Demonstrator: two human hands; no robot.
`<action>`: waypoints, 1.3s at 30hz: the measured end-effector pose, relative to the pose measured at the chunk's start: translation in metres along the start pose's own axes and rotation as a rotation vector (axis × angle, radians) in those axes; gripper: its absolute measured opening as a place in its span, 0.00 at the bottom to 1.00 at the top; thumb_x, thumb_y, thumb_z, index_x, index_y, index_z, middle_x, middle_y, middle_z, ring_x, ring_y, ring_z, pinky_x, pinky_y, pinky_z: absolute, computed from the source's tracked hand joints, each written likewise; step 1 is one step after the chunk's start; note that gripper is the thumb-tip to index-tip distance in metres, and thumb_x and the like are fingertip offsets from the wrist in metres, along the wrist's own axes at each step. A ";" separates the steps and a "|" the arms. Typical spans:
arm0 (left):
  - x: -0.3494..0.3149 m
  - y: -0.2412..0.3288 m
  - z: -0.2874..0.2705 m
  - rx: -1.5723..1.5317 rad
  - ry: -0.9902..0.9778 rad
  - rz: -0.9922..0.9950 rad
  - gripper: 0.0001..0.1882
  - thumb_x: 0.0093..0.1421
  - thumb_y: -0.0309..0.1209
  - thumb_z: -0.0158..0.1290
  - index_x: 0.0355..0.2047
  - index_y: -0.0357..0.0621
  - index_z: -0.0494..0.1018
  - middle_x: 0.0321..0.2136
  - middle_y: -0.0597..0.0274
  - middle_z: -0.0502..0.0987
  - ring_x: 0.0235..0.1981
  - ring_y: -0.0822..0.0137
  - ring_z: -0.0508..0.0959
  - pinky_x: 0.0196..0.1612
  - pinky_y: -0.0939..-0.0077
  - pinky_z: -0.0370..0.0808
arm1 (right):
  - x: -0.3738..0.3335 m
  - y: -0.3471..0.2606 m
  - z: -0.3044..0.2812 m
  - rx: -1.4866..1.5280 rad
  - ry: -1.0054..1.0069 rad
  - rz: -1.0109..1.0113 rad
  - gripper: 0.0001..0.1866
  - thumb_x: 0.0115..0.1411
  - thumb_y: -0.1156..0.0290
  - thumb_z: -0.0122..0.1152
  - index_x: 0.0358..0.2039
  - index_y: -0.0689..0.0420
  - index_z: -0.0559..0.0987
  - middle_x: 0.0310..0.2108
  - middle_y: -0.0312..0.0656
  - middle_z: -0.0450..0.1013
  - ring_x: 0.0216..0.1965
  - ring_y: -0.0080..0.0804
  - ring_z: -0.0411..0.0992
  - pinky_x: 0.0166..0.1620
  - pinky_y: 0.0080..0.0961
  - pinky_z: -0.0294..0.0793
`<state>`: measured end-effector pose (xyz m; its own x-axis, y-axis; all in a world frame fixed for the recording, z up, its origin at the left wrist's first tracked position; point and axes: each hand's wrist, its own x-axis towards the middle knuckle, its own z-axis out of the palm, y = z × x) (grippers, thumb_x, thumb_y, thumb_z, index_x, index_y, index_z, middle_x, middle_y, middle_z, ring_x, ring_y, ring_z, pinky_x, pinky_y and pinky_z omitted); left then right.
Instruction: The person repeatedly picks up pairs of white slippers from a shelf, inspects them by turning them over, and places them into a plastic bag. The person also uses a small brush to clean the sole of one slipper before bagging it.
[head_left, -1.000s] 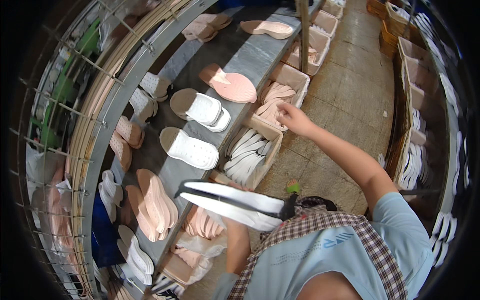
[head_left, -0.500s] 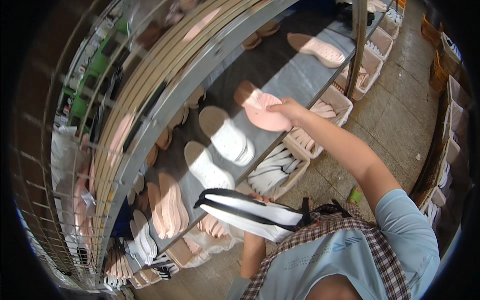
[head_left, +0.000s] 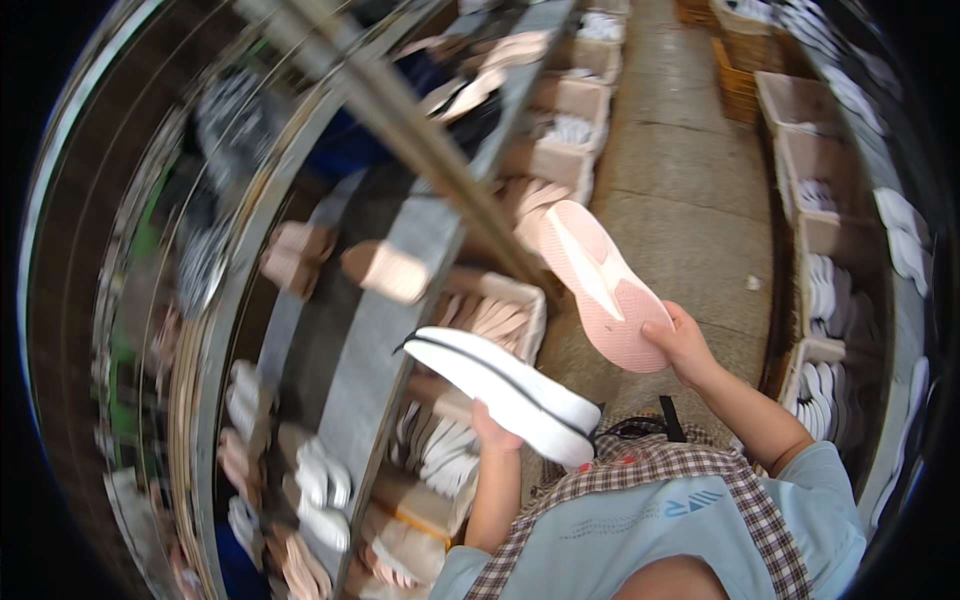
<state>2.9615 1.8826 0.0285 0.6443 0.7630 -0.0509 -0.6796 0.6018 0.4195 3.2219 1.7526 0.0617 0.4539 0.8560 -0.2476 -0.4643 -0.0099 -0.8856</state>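
Note:
My right hand (head_left: 683, 348) is closed on the heel end of a pink shoe sole (head_left: 598, 284), its patterned underside showing. That sole hangs in the air above the aisle, its toe pointing away from me. In my left hand (head_left: 495, 426), a pair of white shoe soles (head_left: 490, 388) with dark edging lies against my apron, gripped from below; one sole rests against the other. The left fingers are partly hidden by these soles. A lone pink sole (head_left: 395, 274) lies on the grey shelf (head_left: 352, 375) to the left.
White soles (head_left: 322, 488) stand on the nearer shelf, by more pink ones. Lined bins (head_left: 500, 305) of soles run below it. A slanting post (head_left: 430, 140) rises from the shelf edge. Across the concrete aisle (head_left: 665, 170), more bins (head_left: 812, 200) line the right side.
The view has swung to the right along the aisle. My right hand has carried the pink sole off the shelf area and over the floor. The white soles stay in my left hand, now tilted differently.

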 end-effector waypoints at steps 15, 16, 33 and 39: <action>0.303 -0.225 0.068 0.351 0.309 -0.463 0.33 0.65 0.54 0.30 0.61 0.43 0.52 0.58 0.54 0.60 0.58 0.56 0.62 0.59 0.60 0.60 | 0.134 -0.060 -0.169 0.093 0.202 -0.016 0.27 0.53 0.67 0.62 0.52 0.64 0.67 0.48 0.44 0.69 0.49 0.32 0.67 0.53 0.28 0.65; 0.326 -0.235 0.070 0.422 0.311 -0.434 0.31 0.66 0.52 0.31 0.60 0.43 0.53 0.57 0.54 0.62 0.56 0.57 0.64 0.57 0.61 0.63 | 0.155 -0.066 -0.173 -0.039 0.144 -0.041 0.28 0.53 0.66 0.62 0.52 0.63 0.67 0.49 0.44 0.68 0.50 0.32 0.66 0.53 0.28 0.64; 0.672 -0.376 0.158 0.402 -0.055 -0.536 0.40 0.60 0.59 0.37 0.62 0.42 0.49 0.59 0.54 0.58 0.59 0.59 0.60 0.59 0.63 0.60 | 0.462 -0.247 -0.350 -0.100 -0.145 -0.093 0.52 0.49 0.59 0.65 0.65 0.62 0.41 0.65 0.50 0.44 0.66 0.37 0.43 0.64 0.32 0.43; 0.818 -0.454 0.202 0.470 -0.167 -0.517 0.41 0.55 0.50 0.51 0.61 0.39 0.49 0.58 0.53 0.59 0.58 0.57 0.61 0.59 0.63 0.61 | 0.574 -0.350 -0.457 -0.212 -0.217 -0.100 0.52 0.52 0.55 0.63 0.64 0.63 0.41 0.65 0.54 0.40 0.66 0.41 0.39 0.65 0.33 0.41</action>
<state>3.8681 2.1853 -0.0204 0.9136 0.3386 -0.2252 -0.0738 0.6826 0.7270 3.9925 2.0112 0.0505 0.3056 0.9483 -0.0855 -0.2459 -0.0082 -0.9693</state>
